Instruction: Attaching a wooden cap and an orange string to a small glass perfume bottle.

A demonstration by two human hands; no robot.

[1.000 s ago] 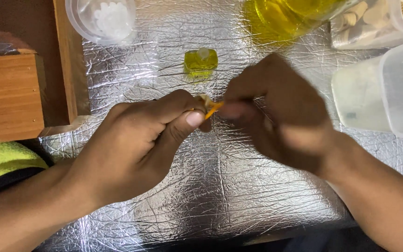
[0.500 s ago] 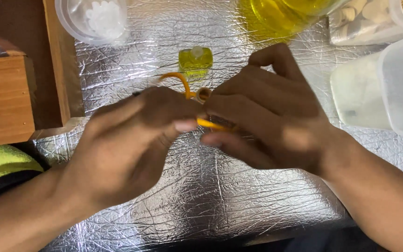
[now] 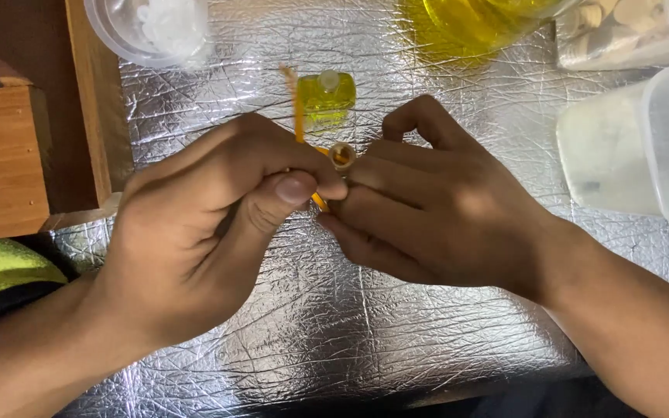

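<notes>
Pinching thin orange strip (image 3: 299, 108), left hand (image 3: 210, 232) feeds it into small tan ring (image 3: 342, 155); right hand (image 3: 435, 209) fingertips clamp ring steady, just below small yellow bottle (image 3: 327, 97).

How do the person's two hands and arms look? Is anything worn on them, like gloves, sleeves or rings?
The left hand and the right hand are both bare, with no gloves. No ring, watch or bracelet shows. Both forearms are uncovered as far as the picture reaches, so no sleeves are seen. The left thumbnail is short and plain, without polish.
</notes>
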